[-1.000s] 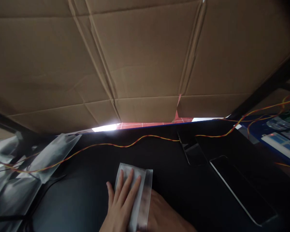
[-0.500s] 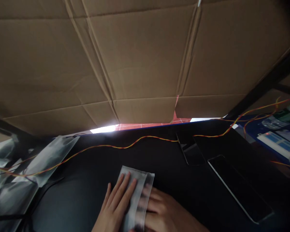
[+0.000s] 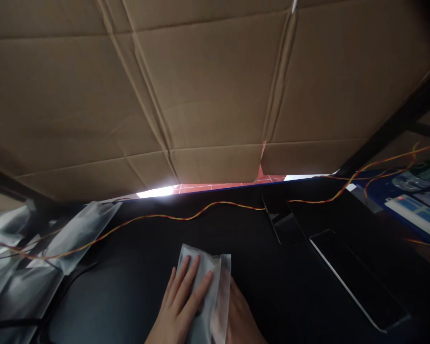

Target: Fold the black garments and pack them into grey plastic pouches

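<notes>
Evidently, 1 translucent pouch (image 3: 220, 291) lay on the black tabletop (image 3: 139, 267) | my left hand (image 3: 177, 308) pressed it, fingers open | right hand (image 3: 241, 315) beside it, grip hidden | finished or not: couldn't tell

desk (image 3: 129, 286): black, blue far edge | cardboard (image 3: 215, 86): plain brown | twisted wire (image 3: 172, 218): red-yellow | floor (image 3: 222, 186): red, pale grid lines

You have a red-and-yellow twisted wire (image 3: 181, 218) before the cardboard (image 3: 215, 86), passing near two phone-like slabs (image 3: 358, 282).
</notes>
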A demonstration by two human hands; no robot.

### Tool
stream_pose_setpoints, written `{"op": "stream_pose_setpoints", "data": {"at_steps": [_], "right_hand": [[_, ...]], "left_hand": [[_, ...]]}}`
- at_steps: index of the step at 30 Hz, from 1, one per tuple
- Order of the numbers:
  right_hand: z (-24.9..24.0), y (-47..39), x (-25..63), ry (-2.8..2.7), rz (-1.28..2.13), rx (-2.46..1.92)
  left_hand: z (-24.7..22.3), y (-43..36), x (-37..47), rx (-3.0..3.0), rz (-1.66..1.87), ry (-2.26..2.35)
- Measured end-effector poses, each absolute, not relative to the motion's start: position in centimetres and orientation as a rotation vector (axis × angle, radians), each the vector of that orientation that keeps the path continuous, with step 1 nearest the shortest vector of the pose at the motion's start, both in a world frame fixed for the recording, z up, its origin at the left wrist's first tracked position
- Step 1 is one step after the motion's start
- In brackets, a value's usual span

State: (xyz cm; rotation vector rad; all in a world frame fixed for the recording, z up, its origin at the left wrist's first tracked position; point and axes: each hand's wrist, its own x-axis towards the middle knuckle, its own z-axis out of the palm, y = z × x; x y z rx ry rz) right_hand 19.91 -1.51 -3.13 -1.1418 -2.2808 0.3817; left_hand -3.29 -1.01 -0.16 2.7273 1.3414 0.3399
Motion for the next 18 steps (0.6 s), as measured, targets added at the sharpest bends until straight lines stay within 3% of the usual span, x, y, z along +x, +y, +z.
{"op": "stream_pose_setpoints", "data": {"at_steps": [6,11,18], "right_hand": [[1.6,0.2,23.2,-2.493,0.678,-0.804],[-0.2,-0.7,24.0,-2.195,0.487,-1.384],[0.3,-0.6,23.4,-2.224,0.622,-1.312]], "left_hand": [[-0.5,-0.9,-4.3,2.690,0.404,1.398],[-0.4,-0.3,-2.8,2.714,0.404,1.347],[1.4,-1.0,-2.0,2.844,0.511,1.334]]}}
